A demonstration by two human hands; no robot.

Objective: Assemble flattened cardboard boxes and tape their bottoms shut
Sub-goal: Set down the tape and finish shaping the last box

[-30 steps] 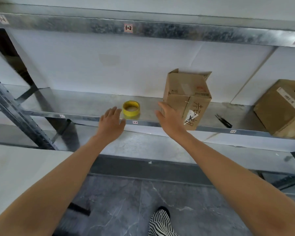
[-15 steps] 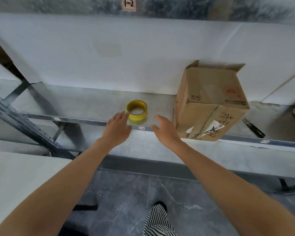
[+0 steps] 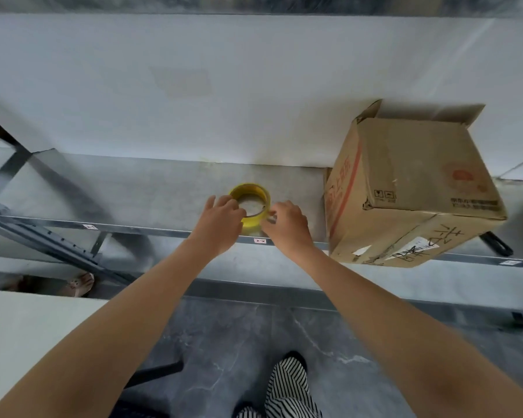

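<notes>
Shelf [image 3: 151,188]: flat galvanized steel, mottled grey, which carried every item listed. Cardboard box [image 3: 405,188]: brown corrugated, erected, sat tilted at the shelf's right, with red print and black handwriting on its sides, apart from the tape. Left hand [image 3: 221,220] and right hand [image 3: 287,223]: fingers were curled onto opposite sides of the tape roll [image 3: 251,223], a glossy yellow ring that lay flat near the shelf's front edge.

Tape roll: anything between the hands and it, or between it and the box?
Nothing visible. The left hand and right hand both grip the tape roll, and no object shows on the shelf between it and the cardboard box on its right.
</notes>
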